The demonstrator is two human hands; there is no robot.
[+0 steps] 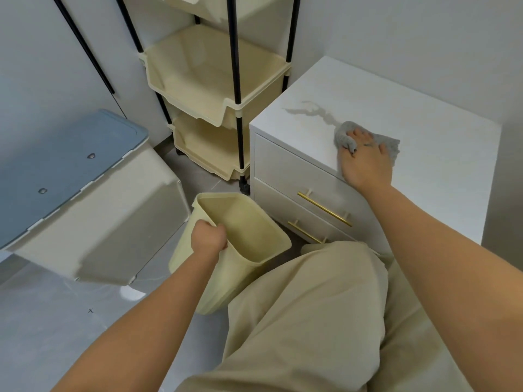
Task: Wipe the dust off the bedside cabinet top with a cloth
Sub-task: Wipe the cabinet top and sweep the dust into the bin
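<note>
The right hand (365,162) lies flat with fingers spread on a crumpled grey cloth (345,137), pressing it against the top of the white two-drawer bedside cabinet (424,131) near its front edge. A grey smear of dust (311,110) trails across the cabinet top just beyond the cloth. Two slim brass drawer handles (324,209) run across the cabinet's front. The left hand (209,236) is closed around the rim of a pale yellow plastic wastebasket (249,230), which tilts beside the cabinet's front corner, above the grey floor (42,335). Behind it stands a black-framed rack of pale yellow plastic bins (215,77). To the left sits a cream storage box with a blue-grey lid (65,165). Beige trouser legs (311,321) fill the lower foreground.
</note>
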